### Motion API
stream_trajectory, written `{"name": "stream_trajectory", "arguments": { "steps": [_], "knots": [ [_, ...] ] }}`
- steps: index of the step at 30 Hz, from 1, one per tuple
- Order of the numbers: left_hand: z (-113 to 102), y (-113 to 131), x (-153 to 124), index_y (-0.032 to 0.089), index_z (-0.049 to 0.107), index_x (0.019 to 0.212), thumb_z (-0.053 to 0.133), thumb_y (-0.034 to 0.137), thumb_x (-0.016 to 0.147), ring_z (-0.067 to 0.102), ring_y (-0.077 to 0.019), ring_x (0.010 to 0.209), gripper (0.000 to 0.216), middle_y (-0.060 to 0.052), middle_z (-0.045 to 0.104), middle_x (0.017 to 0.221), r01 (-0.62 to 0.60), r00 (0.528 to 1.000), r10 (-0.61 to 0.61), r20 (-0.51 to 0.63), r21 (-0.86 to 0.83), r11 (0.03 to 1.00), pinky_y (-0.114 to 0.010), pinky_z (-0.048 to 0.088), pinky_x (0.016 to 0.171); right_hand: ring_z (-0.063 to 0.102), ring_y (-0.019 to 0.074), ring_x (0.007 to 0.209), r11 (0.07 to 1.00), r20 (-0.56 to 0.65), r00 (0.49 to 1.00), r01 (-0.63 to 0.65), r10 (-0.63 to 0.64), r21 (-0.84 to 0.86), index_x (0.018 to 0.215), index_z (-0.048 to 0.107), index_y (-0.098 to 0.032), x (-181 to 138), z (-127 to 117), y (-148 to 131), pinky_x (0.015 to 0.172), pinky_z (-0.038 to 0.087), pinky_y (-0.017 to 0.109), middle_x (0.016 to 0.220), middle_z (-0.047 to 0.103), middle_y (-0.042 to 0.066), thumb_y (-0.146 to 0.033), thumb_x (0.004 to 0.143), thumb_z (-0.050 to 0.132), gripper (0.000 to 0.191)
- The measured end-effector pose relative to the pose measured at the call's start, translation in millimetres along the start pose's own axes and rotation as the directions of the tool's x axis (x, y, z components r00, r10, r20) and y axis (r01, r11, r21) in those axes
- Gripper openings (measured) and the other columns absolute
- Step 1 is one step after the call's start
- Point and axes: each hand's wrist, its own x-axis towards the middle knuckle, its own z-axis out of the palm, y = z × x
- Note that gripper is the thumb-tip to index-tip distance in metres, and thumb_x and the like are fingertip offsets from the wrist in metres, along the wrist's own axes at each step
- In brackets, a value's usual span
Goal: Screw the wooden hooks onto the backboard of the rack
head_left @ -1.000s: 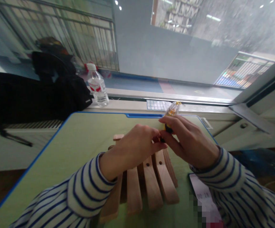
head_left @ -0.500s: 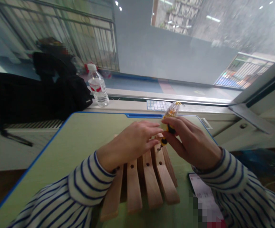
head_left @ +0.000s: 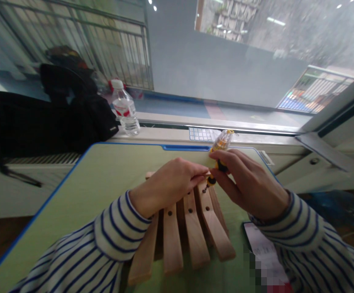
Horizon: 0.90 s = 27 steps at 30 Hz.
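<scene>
Just two hands working close together above wooden slats (head_left: 172, 240) on a green counter (head_left: 51, 203).

At far left, a black bag (head_left: 42, 118) lies beside a water bottle (head_left: 124, 110) on the white window sill (head_left: 161, 136), with a metal-barred window (head_left: 88, 40) beyond. The counter has a blue edge. The left hand (head_left: 167, 187) has a firm, closed grip on a small yellow-and-black piece (head_left: 211, 181) with a metal tip, held just below the small screwdriver (head_left: 221, 150) with a clear amber handle, which stands above the slats. The right hand (head_left: 250, 183) closes around that screwdriver. Further right, a phone (head_left: 264, 244) lies on the counter, partly blurred.
</scene>
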Motion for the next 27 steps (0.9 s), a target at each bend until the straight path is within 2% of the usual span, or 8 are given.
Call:
{"name": "stream_trajectory", "arguments": {
  "steps": [8, 14, 17, 22, 27],
  "knots": [
    [-1, 2, -1, 0.019, 0.064, 0.085, 0.046, 0.025, 0.086, 0.058, -0.0109, 0.068, 0.019, 0.001, 0.066, 0.077, -0.008, 1.0, 0.009, -0.022, 0.017, 1.0, -0.021, 0.036, 0.06, 0.052, 0.0129, 0.079, 1.0, -0.007, 1.0, 0.001, -0.001, -0.002, 0.108, 0.051, -0.007, 1, 0, -1, 0.073, 0.045, 0.026, 0.089, 0.057, 0.009, -0.018, 0.085, 0.048, 0.026],
    [-15, 11, -5, 0.018, 0.064, 0.083, 0.049, 0.018, 0.081, 0.056, -0.0127, 0.078, 0.015, -0.001, 0.064, 0.083, -0.115, 0.993, 0.116, -0.03, 0.045, 0.992, -0.024, 0.039, 0.072, 0.052, 0.0127, 0.078, 1.0, -0.006, 1.0, 0.025, -0.025, 0.004, 0.107, 0.05, -0.007, 4, 1, -2, 0.073, 0.045, 0.026, 0.089, 0.057, 0.008, -0.02, 0.086, 0.048, 0.025],
    [-19, 16, -7, 0.021, 0.065, 0.085, 0.052, 0.02, 0.079, 0.056, -0.0114, 0.073, 0.015, 0.001, 0.064, 0.079, -0.068, 0.996, 0.069, -0.063, 0.028, 0.997, -0.023, 0.039, 0.067, 0.053, 0.0128, 0.078, 1.0, -0.002, 1.0, 0.029, -0.029, -0.002, 0.106, 0.05, -0.008, 5, 0, -3, 0.073, 0.046, 0.026, 0.089, 0.058, 0.008, -0.021, 0.087, 0.048, 0.024],
    [-13, 23, -6, 0.023, 0.067, 0.084, 0.061, 0.032, 0.076, 0.054, -0.0089, 0.058, 0.014, 0.004, 0.064, 0.068, 0.031, 0.996, -0.031, -0.081, -0.002, 1.0, -0.02, 0.036, 0.055, 0.054, 0.0132, 0.078, 1.0, -0.002, 1.0, 0.02, -0.02, -0.021, 0.105, 0.051, -0.008, 6, -1, -4, 0.072, 0.046, 0.026, 0.09, 0.059, 0.009, -0.024, 0.086, 0.05, 0.025],
    [-7, 25, -5, 0.021, 0.069, 0.078, 0.057, 0.035, 0.08, 0.054, -0.0078, 0.051, 0.018, 0.004, 0.063, 0.058, 0.062, 0.988, -0.065, -0.143, -0.025, 0.998, -0.019, 0.035, 0.051, 0.054, 0.0138, 0.078, 1.0, 0.026, 1.0, 0.002, -0.001, -0.026, 0.107, 0.05, -0.01, 5, 0, -2, 0.072, 0.046, 0.028, 0.09, 0.059, 0.008, -0.025, 0.085, 0.052, 0.027]
  ]
}}
